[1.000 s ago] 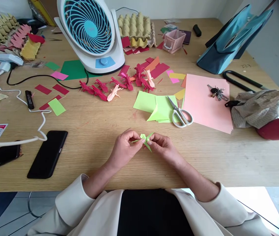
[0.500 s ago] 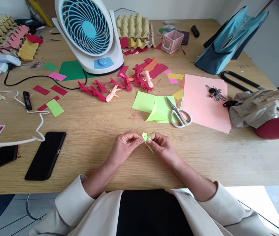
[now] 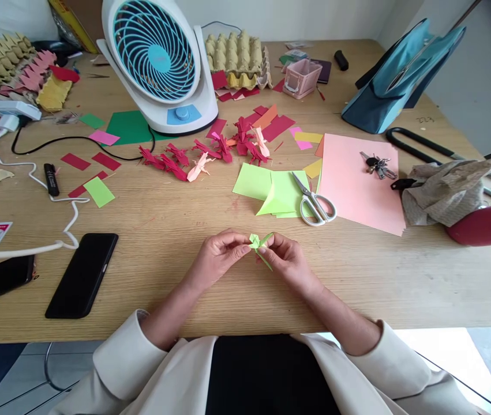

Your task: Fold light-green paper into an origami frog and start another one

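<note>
Above the table's near half, a small folded light-green paper piece [image 3: 254, 241] is held between my two hands. My left hand [image 3: 220, 252] pinches its left side with thumb and forefinger. The thumb and fingers of my right hand [image 3: 287, 257] are closed on its right side, and a narrow green strip of it points down between the hands. Just beyond lie light-green paper sheets [image 3: 251, 181], with white-handled scissors [image 3: 314, 206] resting partly on them. Farther back sits a cluster of folded red and pale pink paper figures [image 3: 223, 147].
A white fan [image 3: 158, 57] stands at the back. Pink sheets [image 3: 358, 190] with keys [image 3: 378, 166] on them lie to the right, near a red bottle [image 3: 485, 222]. At left are a black phone [image 3: 82, 275], a marker [image 3: 51, 179] and a white cable [image 3: 72, 222].
My left fingers have shifted slightly left, and more of the green paper's folded top shows. Both hands keep their pinch. The whole view has shifted slightly.
</note>
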Tool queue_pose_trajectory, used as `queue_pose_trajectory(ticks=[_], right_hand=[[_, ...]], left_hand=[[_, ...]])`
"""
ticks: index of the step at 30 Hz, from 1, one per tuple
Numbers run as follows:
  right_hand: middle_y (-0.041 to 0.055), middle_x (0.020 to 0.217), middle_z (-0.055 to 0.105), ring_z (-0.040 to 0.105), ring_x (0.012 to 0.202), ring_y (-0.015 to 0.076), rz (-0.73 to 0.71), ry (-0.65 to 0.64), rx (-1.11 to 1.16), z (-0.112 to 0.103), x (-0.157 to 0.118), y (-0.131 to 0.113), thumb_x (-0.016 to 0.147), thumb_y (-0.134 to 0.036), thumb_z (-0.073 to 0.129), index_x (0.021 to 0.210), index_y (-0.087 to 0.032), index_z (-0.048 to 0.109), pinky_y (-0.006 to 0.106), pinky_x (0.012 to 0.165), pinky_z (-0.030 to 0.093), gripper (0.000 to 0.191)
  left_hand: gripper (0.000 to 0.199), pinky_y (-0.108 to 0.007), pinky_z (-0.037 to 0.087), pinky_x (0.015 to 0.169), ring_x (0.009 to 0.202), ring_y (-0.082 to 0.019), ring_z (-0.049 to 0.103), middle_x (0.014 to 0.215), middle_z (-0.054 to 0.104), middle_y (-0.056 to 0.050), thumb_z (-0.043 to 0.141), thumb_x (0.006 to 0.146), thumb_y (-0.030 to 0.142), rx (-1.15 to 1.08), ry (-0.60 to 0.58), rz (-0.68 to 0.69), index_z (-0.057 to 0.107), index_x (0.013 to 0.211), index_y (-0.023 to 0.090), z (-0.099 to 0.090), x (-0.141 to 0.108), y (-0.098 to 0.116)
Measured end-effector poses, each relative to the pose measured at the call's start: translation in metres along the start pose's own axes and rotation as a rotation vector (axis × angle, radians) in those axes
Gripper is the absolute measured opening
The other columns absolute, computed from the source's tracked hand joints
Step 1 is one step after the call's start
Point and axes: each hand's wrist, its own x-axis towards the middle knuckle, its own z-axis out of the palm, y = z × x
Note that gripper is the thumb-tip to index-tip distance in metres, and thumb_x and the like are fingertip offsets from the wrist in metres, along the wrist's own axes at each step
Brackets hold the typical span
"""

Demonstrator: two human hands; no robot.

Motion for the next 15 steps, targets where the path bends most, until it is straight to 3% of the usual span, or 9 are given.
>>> queue_pose_trajectory(ticks=[4, 10, 15], right_hand=[[-0.0002, 0.069, 0.061, 0.054, 0.063, 0.0135, -0.027, 0.042, -0.088, 0.0026, -0.0017, 0.0017, 0.080, -0.046, 0.074, 0.077, -0.020, 0.057, 0.027, 0.061, 0.042, 0.031], [-0.0002, 0.069, 0.061, 0.055, 0.065, 0.0142, 0.021, -0.077, -0.022, 0.0004, -0.0023, -0.0046, 0.079, -0.052, 0.073, 0.076, -0.021, 0.057, 0.028, 0.064, 0.043, 0.036], [-0.0004, 0.068, 0.060, 0.052, 0.063, 0.0137, 0.019, -0.041, -0.091, 0.0007, -0.0010, -0.0034, 0.080, -0.050, 0.073, 0.075, -0.020, 0.056, 0.028, 0.061, 0.041, 0.035]], left_hand=[[0.016, -0.027, 0.045, 0.068, 0.074, -0.014, 0.057, 0.077, 0.059, -0.001, 0.070, 0.084, 0.029, 0.179, 0.081, 0.062, 0.067, 0.073, 0.018, 0.0027, 0.0002, 0.0052], [0.028, -0.027, 0.042, 0.067, 0.066, -0.012, 0.051, 0.066, 0.051, 0.001, 0.069, 0.084, 0.030, 0.224, 0.062, 0.162, 0.056, 0.062, 0.018, 0.0033, -0.0009, 0.0038], [0.019, -0.027, 0.046, 0.069, 0.072, -0.014, 0.057, 0.075, 0.059, -0.001, 0.068, 0.084, 0.030, 0.107, 0.012, 0.053, 0.060, 0.072, 0.018, 0.0060, 0.0018, 0.0015]])
